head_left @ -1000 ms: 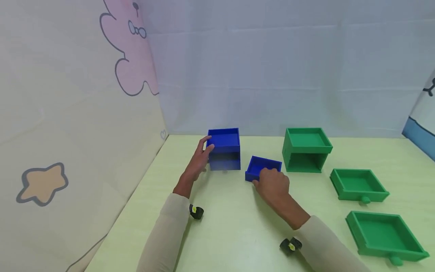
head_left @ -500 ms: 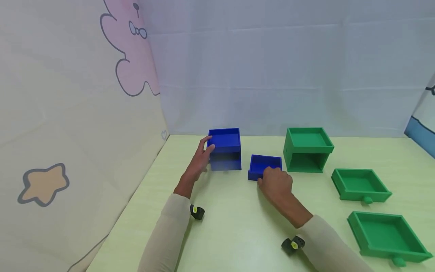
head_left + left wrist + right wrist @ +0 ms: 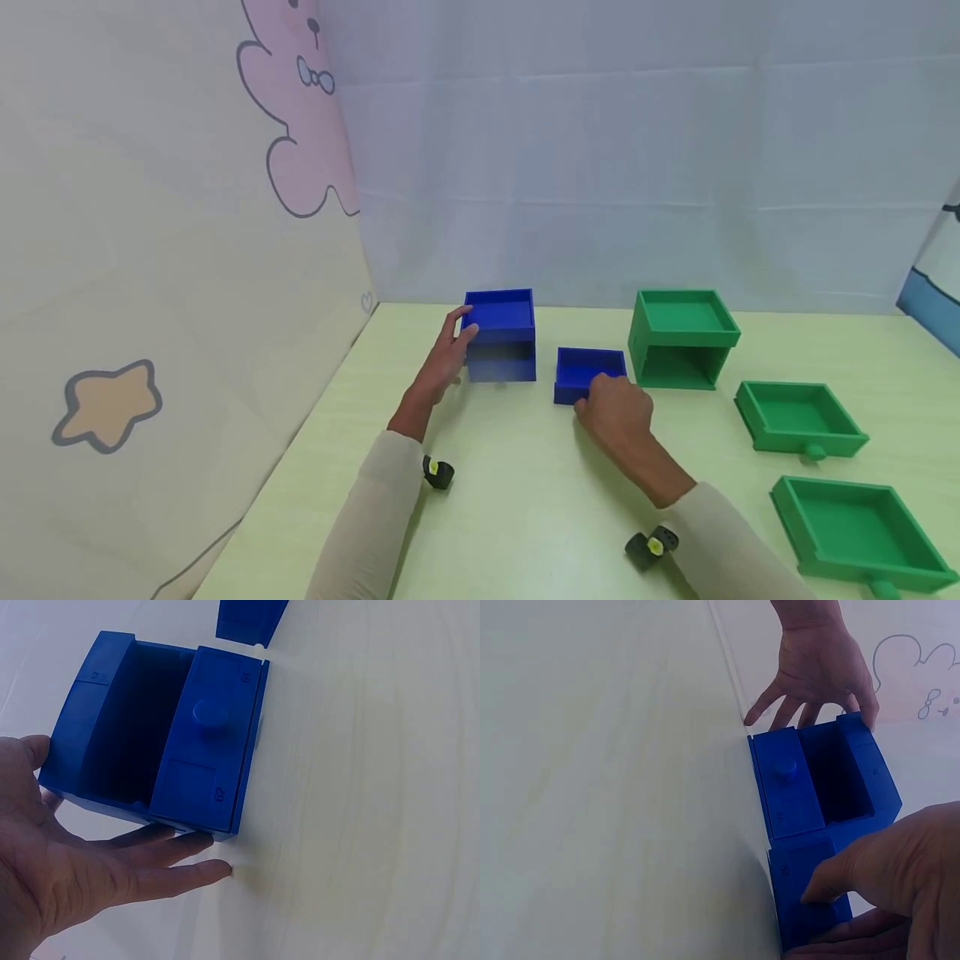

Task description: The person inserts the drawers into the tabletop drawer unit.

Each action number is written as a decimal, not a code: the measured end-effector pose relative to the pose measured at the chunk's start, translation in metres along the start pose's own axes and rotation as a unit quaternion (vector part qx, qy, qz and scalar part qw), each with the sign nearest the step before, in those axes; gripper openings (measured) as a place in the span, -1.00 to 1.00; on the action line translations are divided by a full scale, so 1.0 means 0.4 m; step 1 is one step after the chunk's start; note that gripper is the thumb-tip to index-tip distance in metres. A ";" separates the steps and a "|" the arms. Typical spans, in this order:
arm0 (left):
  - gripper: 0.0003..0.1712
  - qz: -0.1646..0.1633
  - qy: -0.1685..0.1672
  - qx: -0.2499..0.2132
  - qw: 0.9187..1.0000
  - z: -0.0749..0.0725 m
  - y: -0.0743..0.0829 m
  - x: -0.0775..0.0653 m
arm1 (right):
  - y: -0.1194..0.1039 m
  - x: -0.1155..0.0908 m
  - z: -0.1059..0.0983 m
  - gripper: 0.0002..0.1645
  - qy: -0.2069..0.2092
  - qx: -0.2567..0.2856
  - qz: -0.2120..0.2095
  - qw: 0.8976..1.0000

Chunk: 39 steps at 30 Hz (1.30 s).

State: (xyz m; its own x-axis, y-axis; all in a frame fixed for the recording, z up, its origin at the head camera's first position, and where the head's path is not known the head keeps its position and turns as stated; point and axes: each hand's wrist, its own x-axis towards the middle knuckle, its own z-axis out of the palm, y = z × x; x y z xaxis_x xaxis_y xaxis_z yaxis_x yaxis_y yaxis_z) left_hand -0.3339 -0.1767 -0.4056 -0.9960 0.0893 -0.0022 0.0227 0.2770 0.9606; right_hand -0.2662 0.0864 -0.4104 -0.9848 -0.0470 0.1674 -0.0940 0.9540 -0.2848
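A small blue cabinet stands at the back of the table. Its upper slot is bare, while a lower drawer with a round knob fills the space below. My left hand touches the cabinet's left side with fairly straight fingers, the thumb at its upper front edge. To the cabinet's right is a separate blue drawer, its front facing me. My right hand holds this drawer by its front, with the thumb on the front face and the fingers curled. The drawer's knob is hidden behind that hand.
A green cabinet with a bare opening stands right of the blue drawer. Two green drawers, an upper one and a nearer one, lie at the right. Printed cloth walls border the back and left.
My right hand has turned the blue drawer from a slant to nearly square and shifted it slightly right. The left hand keeps its place on the cabinet. The head view has tilted a little.
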 end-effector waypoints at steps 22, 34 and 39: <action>-0.45 -0.010 0.007 -0.001 1.000 0.008 -0.009 -0.007 | 0.016 -0.001 0.009 -0.45 0.040 0.038 0.006 0.998; -0.45 -0.005 0.018 0.016 1.000 0.008 -0.006 -0.011 | 0.015 0.000 0.017 -0.45 0.059 0.029 -0.007 0.998; -0.44 0.000 0.021 0.019 1.000 0.007 0.000 -0.010 | 0.013 0.003 0.017 -0.44 0.068 0.025 -0.007 0.997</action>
State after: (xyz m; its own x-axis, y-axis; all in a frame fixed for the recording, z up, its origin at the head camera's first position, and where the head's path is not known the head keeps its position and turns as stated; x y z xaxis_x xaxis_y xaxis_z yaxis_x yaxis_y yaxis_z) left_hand -0.3295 -0.1741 -0.4063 -0.9987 0.0496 0.0100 0.0251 0.3139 0.9491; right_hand -0.2689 0.0892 -0.4182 -0.9547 -0.0159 0.2972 -0.1176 0.9375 -0.3275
